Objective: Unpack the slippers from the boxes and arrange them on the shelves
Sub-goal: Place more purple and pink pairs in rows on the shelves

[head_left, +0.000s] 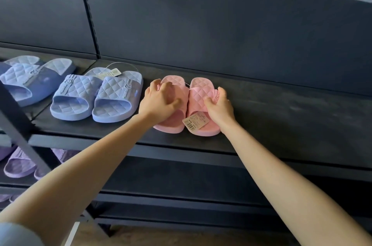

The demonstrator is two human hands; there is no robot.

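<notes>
A pair of pink quilted slippers sits side by side on the dark shelf (281, 117), toes toward the back panel. My left hand (159, 102) grips the strap of the left pink slipper (173, 127). My right hand (220, 107) holds the strap of the right pink slipper (201, 90). A paper price tag (194, 122) lies over the heel of the right slipper. No box is in view.
To the left on the same shelf stand a pair of blue quilted slippers (96, 98) with a tag, and another blue pair (30, 80) beyond. Purple slippers (19, 165) lie on the lower shelf at left. A dark slanted post (20, 125) crosses the left foreground.
</notes>
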